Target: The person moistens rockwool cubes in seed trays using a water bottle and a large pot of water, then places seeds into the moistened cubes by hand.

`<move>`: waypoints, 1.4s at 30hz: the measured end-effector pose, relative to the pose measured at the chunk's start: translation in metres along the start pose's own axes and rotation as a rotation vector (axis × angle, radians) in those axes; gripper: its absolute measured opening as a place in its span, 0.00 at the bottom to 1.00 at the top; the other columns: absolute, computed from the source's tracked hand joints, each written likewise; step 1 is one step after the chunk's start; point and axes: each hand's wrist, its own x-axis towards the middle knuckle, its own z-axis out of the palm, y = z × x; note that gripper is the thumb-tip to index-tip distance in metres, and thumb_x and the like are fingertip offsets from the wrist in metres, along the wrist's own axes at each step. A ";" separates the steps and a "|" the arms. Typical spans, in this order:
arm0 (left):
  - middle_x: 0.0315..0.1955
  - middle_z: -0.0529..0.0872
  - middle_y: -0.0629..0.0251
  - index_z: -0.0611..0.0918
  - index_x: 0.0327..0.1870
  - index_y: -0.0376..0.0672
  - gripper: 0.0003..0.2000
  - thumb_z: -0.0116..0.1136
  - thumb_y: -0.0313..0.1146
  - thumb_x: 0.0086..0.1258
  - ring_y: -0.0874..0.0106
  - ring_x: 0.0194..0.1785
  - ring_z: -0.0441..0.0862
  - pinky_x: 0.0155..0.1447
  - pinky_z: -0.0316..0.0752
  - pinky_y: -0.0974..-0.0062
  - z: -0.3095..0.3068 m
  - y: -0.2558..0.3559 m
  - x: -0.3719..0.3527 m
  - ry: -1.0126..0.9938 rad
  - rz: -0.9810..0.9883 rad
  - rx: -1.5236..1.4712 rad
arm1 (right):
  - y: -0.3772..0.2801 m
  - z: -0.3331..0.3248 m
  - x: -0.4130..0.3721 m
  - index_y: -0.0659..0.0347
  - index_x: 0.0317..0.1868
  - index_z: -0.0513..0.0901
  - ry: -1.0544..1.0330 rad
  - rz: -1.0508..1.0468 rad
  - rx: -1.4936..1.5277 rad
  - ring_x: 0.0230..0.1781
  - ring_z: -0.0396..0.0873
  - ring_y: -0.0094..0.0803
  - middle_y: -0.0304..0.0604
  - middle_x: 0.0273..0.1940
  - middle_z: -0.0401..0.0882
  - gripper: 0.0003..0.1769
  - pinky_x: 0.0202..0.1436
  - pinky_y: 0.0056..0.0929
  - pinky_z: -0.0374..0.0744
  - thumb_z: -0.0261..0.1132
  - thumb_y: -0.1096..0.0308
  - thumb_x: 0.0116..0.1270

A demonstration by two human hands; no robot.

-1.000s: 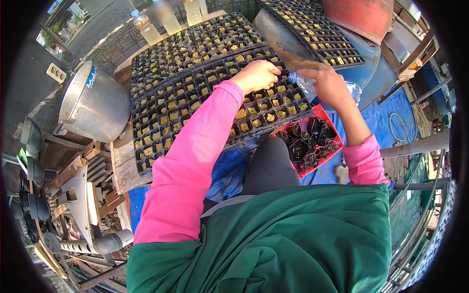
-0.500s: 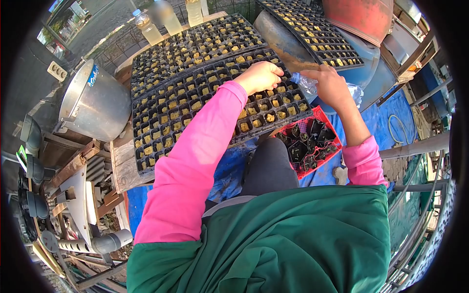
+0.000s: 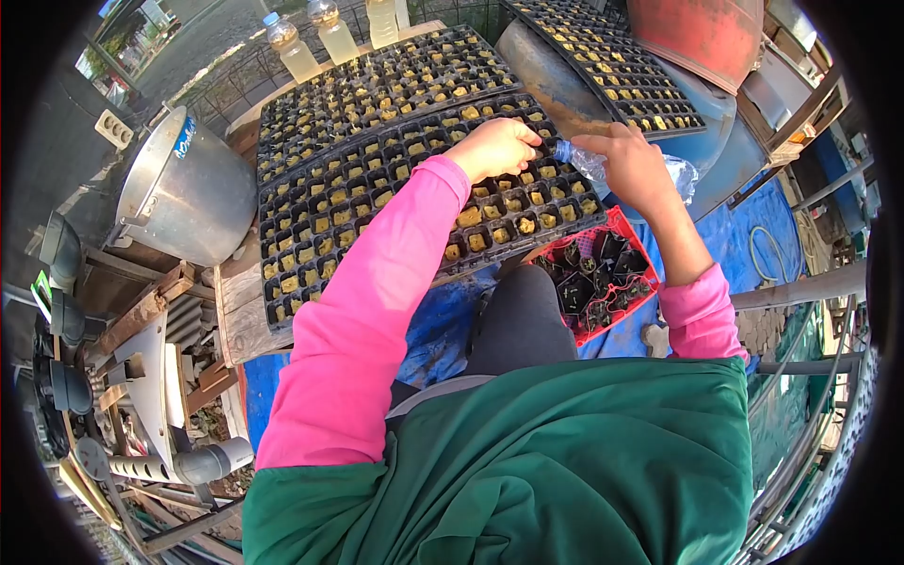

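My right hand point(image 3: 638, 171) is wrapped round a clear plastic bottle point(image 3: 680, 176) with a blue cap, tilted with its cap end toward my left hand. My left hand point(image 3: 496, 149) is over the near black seedling tray point(image 3: 350, 215), thumb and fingers pinched together near the bottle's cap. Whatever lies between those fingertips is too small to make out. Yellowish plugs fill many of the tray's cells. Behind it lies a second seedling tray point(image 3: 377, 89) with similar plugs.
Several bottles of cloudy liquid, such as this bottle point(image 3: 334, 36), stand at the back edge. A metal pot point(image 3: 202, 193) sits at left. Another tray point(image 3: 612, 71) rests on a blue barrel point(image 3: 711, 132). A red crate point(image 3: 643, 299) of small pots is below, beside my knee.
My left hand has shifted slightly left, still pinched, and the bottle cap has edged left too. The right hand keeps its hold on the bottle. The view has tilted a little.
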 end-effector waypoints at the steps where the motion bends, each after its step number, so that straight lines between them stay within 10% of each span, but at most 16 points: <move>1: 0.52 0.83 0.56 0.75 0.64 0.35 0.19 0.54 0.27 0.73 0.69 0.50 0.82 0.56 0.80 0.69 -0.001 0.000 -0.001 0.002 0.000 -0.001 | -0.002 -0.001 0.001 0.34 0.55 0.84 0.000 -0.002 0.000 0.53 0.77 0.43 0.43 0.46 0.78 0.28 0.52 0.49 0.79 0.57 0.76 0.60; 42: 0.46 0.83 0.64 0.78 0.61 0.37 0.17 0.54 0.29 0.74 0.72 0.48 0.81 0.54 0.79 0.71 -0.034 -0.020 -0.053 0.071 -0.035 -0.027 | -0.079 -0.014 0.012 0.34 0.57 0.83 0.035 -0.194 -0.051 0.54 0.76 0.42 0.42 0.46 0.77 0.27 0.52 0.50 0.77 0.59 0.75 0.60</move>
